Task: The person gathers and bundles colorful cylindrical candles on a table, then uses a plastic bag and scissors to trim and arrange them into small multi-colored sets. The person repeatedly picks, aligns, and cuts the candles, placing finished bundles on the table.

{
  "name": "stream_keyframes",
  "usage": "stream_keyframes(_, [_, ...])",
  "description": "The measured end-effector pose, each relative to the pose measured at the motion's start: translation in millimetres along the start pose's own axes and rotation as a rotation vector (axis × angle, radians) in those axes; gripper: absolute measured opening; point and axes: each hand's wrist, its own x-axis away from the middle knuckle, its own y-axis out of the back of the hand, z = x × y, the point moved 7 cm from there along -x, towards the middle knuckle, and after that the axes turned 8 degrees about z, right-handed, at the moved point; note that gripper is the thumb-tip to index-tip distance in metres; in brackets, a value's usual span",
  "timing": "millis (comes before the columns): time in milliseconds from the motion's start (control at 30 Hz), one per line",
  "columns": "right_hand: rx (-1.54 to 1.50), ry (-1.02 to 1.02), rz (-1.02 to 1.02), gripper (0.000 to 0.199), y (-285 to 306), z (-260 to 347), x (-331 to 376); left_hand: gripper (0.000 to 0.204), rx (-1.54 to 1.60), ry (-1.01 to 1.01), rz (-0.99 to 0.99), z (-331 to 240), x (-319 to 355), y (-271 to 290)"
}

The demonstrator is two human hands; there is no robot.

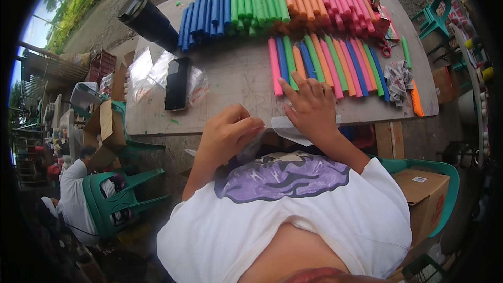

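Note:
My left hand [232,130] is closed near the table's front edge, with a clear plastic bag [252,144] pinched in its fingers and hanging below it. My right hand [313,107] reaches over the near ends of a row of candles, its fingers apart and touching them. That row mixes colours: a pink candle [275,68] at its left end, then a blue candle [283,60], a green candle [291,57] and others in orange, pink, green and blue. The palm hides some lower ends. A white sheet or wrapper [288,128] lies at the table edge beneath my right hand.
Candle piles by colour line the far side: blue [201,18], green [257,2], orange [304,0], pink [340,0]. A dark tumbler [148,21], phone [177,84] and clear bags [140,76] lie left. Crumpled newspaper [398,79], red scissors [386,51] and an orange cutter [417,98] lie right.

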Motion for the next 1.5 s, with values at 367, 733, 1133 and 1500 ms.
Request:
stream_keyframes(367, [-0.097,0.045,0.063,0.009,-34.2,31.6,6.0,0.018,-0.106,0.157,-0.13,29.3,25.2,22.3])
stream_keyframes(733, [-0.909,-0.116,-0.271,0.016,55.6,-39.2,0.2,0.023,-0.068,0.045,-0.022,13.5,14.0,2.7])
stream_keyframes(1133, [-0.721,0.414,0.059,0.038,52.8,19.1,-5.0,0.021,0.046,0.016,-0.077,-5.4,13.5,14.0])
stream_keyframes(1500, [0.015,-0.231,0.243,0.046,-19.5,-22.0,36.4,0.026,0.055,0.019,-0.223,-2.7,18.2,27.0])
